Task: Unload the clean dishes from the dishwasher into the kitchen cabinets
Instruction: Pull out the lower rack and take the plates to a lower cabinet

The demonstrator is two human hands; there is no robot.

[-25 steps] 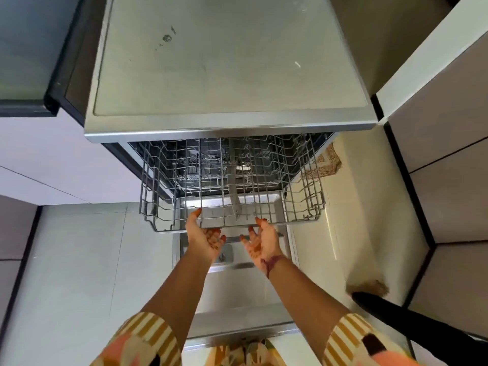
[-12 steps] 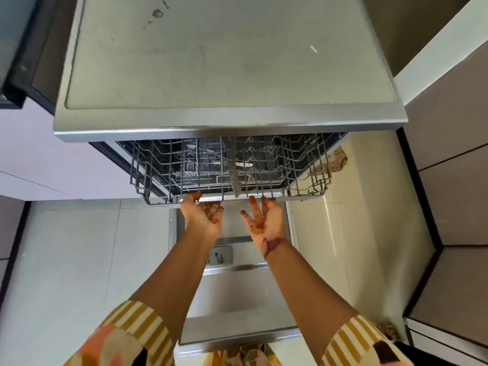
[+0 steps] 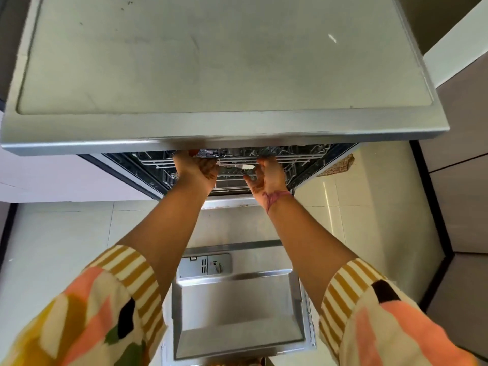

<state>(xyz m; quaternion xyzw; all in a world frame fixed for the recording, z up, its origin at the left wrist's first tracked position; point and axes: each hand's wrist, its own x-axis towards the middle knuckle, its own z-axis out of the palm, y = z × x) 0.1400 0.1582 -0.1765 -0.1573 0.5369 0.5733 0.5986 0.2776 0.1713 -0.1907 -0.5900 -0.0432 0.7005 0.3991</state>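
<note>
Left hand (image 3: pixel 196 169) flat against the front rail of the wire rack (image 3: pixel 237 165), fingertips hidden under the counter edge (image 3: pixel 224 140), so curled or straight cannot be told; likely there to push. Right hand (image 3: pixel 269 175) palm-forward beside it on the same rail, fingers loosely extended, pressing rather than gripping. Rack almost fully inside the dishwasher above the lowered door (image 3: pixel 237 307), no dishes visible in it, presumably emptied.
</note>
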